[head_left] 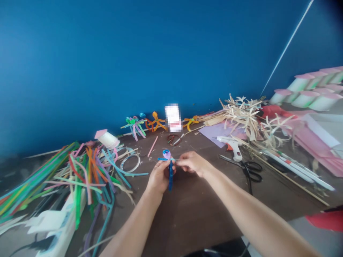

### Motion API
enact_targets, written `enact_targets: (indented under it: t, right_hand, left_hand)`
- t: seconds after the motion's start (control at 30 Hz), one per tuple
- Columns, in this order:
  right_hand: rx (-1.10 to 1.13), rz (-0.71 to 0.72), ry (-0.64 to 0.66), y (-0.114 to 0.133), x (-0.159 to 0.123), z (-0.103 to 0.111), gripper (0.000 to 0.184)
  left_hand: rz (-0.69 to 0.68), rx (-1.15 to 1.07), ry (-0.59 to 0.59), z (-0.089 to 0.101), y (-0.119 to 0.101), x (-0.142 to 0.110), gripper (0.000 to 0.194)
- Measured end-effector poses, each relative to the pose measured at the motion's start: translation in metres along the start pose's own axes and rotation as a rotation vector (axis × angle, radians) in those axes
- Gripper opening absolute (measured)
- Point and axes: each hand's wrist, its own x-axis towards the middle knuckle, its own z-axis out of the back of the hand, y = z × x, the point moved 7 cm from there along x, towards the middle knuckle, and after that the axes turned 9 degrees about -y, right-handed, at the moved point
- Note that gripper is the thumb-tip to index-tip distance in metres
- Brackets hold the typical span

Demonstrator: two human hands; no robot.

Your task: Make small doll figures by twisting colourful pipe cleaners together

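Note:
A small blue pipe-cleaner figure [170,175] with a light purple and blue head is upright over the middle of the table. My left hand [159,175] is closed round its body, thumb and fingers pinching it below the head. My right hand [192,162] is closed too, its fingertips pinched at the figure's right side, where a thin dark strand runs into them. Part of the figure's body is hidden behind the left fingers. Beyond the hands lie a pink stick [152,146] and a beaded bracelet [174,139].
Loose coloured pipe cleaners [88,167] heap at the left, beside a white power strip [65,228]. More pipe-cleaner figures [155,122] stand along the blue wall. On the right are a glue gun [233,145], black-handled scissors [253,170], pale curled strips [245,110] and several white-and-pink cups [305,98].

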Motion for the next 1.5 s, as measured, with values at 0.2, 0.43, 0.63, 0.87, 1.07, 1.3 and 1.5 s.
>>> enact_targets:
  t: [0.2,0.43,0.63,0.87,1.07,1.3,1.5]
  right_hand:
    - [-0.032,0.046,-0.026,-0.001,0.002,0.005,0.014]
    - [-0.083,0.081,-0.022,0.001,0.002,0.007,0.016]
    - [-0.189,0.106,0.017,0.004,-0.001,0.006,0.015]
    - [-0.677,0.446,-0.313,0.059,-0.026,0.04,0.019]
    - [-0.915,0.375,-0.448,0.071,-0.052,0.115,0.021]
    - [-1.189,-0.146,-0.818,0.025,-0.051,0.208,0.033]
    - [-1.047,-0.105,-0.764,0.005,-0.037,0.206,0.019]
  left_hand:
    - [-0.037,0.051,0.038,-0.003,0.0,0.001,0.013]
    - [-0.077,0.101,0.052,-0.004,-0.003,0.0,0.017]
    - [-0.061,0.108,0.041,-0.002,0.001,0.004,0.01]
    - [-0.038,0.044,-0.112,0.011,0.0,0.012,0.003]
    - [-0.039,0.056,-0.007,0.006,0.002,0.009,0.009]
    - [-0.01,0.026,0.045,-0.001,0.004,0.005,0.012]
    - [-0.016,0.037,0.054,-0.004,0.005,0.006,0.011]
